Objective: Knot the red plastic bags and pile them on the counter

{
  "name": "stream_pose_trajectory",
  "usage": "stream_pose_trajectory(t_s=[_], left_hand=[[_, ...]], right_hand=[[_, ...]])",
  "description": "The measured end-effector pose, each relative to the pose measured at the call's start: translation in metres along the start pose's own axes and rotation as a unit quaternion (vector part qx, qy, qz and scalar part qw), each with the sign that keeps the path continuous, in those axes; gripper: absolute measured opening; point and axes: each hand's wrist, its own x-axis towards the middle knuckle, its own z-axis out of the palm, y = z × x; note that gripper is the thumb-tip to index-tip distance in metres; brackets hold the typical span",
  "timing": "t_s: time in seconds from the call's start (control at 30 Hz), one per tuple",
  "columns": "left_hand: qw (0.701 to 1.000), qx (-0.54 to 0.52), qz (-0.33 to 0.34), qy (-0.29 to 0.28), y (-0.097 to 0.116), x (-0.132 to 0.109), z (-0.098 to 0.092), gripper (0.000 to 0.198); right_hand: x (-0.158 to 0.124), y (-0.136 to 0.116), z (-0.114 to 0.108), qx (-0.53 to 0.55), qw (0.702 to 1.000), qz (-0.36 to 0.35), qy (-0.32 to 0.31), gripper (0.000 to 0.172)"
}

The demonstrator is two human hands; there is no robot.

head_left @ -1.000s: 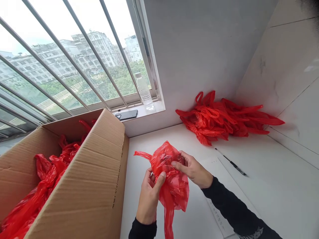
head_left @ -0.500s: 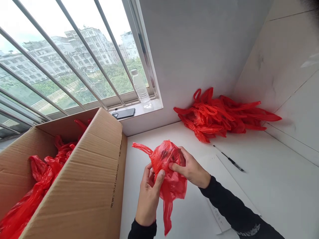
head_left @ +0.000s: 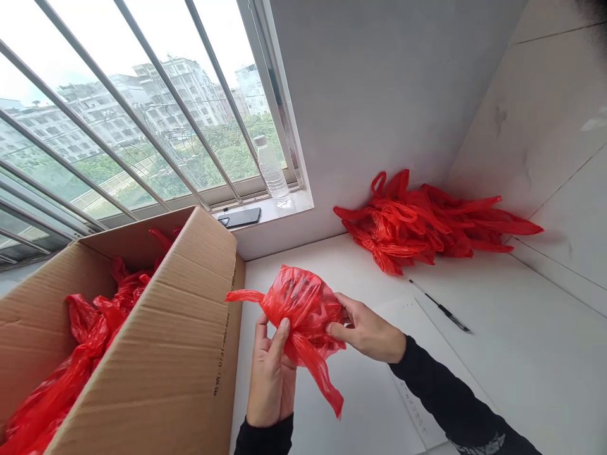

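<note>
Right of the open brown cardboard box [head_left: 190, 328], the crumpled translucent red plastic bag [head_left: 303, 300] is nearer that box than before, its lower strap [head_left: 318, 374] now slanting away. The left hand [head_left: 271, 376] and right hand [head_left: 372, 328] pinch its opposite sides.

Carton [head_left: 187, 332], approx. 8 o'clock: dark print [head_left: 222, 354] on its R-hand side, at abt 7 o'clock, running btm to top. Starts w/ Chin. chars, prob. 电话 ("tel."), then a colon & no. beginning 0731-; remaining digits too small/blurred to give for sure. Bit further up same edge, toward 8 o'clock, more tiny print, illegible.

White sheet [head_left: 417, 325] on table [head_left: 531, 354], 4 to 5 o'clock: short rows of small dark marks nr its lower edge, approx. 5 o'clock, too tiny to read.

Black R sleeve [head_left: 441, 392], btm, betw. 4 & 5 o'clock: pale lettering-like print, partly cut off by frame edge, can't make out.
</note>
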Motion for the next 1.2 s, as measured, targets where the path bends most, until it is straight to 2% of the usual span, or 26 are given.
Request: stream_pose_trajectory(t_s=[0.1,0.23,0.33,0.43,0.53,0.57,0.63,0.73,0.8,0.87,0.93,0.97,1.03,1.07,1.1,1.2], left_hand=[[1.000,0.002,-0.004,-0.013,0.000,-0.001,0.003,0.048],[1.000,0.012,-0.004,-0.029,-0.001,0.000,0.004,0.045],[0.999,0.023,0.008,-0.044,0.000,0.000,0.001,0.043],[0.995,0.078,0.012,-0.062,-0.001,-0.002,-0.003,0.037],[0.986,0.146,0.006,-0.082,-0.003,-0.004,-0.004,0.024],[0.982,0.163,0.002,-0.095,-0.004,-0.005,-0.005,0.020],[0.975,0.185,-0.009,-0.125,-0.006,-0.005,-0.006,0.015],[0.965,0.209,-0.027,-0.156,-0.009,-0.004,-0.008,0.021],[0.961,0.214,-0.038,-0.169,-0.009,-0.002,-0.008,0.027],[0.970,0.192,-0.036,-0.147,-0.009,-0.001,-0.007,0.029],[0.988,0.132,-0.024,-0.075,-0.009,0.002,-0.006,0.032],[0.995,0.095,-0.019,-0.034,-0.009,0.003,-0.005,0.035],[0.999,0.036,-0.015,0.025,-0.010,0.007,-0.004,0.046],[0.999,0.020,-0.018,0.038,-0.011,0.009,-0.004,0.051],[0.999,0.012,-0.023,0.045,-0.012,0.010,-0.004,0.053],[0.998,0.005,-0.037,0.041,-0.017,0.014,-0.005,0.050]], right_hand=[[0.000,0.001,0.002,0.000,1.000,-0.002,-0.001,0.051],[0.000,0.002,0.004,0.014,1.000,-0.009,-0.006,0.049],[0.000,0.001,-0.001,0.010,1.000,-0.010,-0.019,0.056],[0.000,-0.001,-0.010,-0.008,1.000,-0.005,0.023,0.071],[-0.001,-0.004,-0.015,0.010,0.997,0.000,0.072,0.077],[-0.001,-0.004,-0.015,0.019,0.997,-0.002,0.072,0.075],[0.000,-0.005,-0.012,0.030,0.998,-0.015,0.055,0.060],[0.001,-0.005,-0.009,0.027,0.997,-0.035,0.062,0.031],[0.002,-0.004,-0.008,0.026,0.995,-0.039,0.084,0.026],[0.002,-0.002,-0.007,0.025,0.995,-0.037,0.091,0.031],[0.001,-0.002,-0.005,-0.007,0.992,-0.036,0.121,0.043],[0.000,-0.003,-0.004,-0.036,0.987,-0.037,0.154,0.049],[-0.004,-0.007,-0.004,-0.105,0.969,-0.038,0.222,0.048],[-0.006,-0.008,-0.004,-0.134,0.964,-0.036,0.228,0.042],[-0.008,-0.010,-0.004,-0.155,0.966,-0.030,0.205,0.036],[-0.012,-0.009,-0.005,-0.215,0.974,0.001,0.069,0.030]])
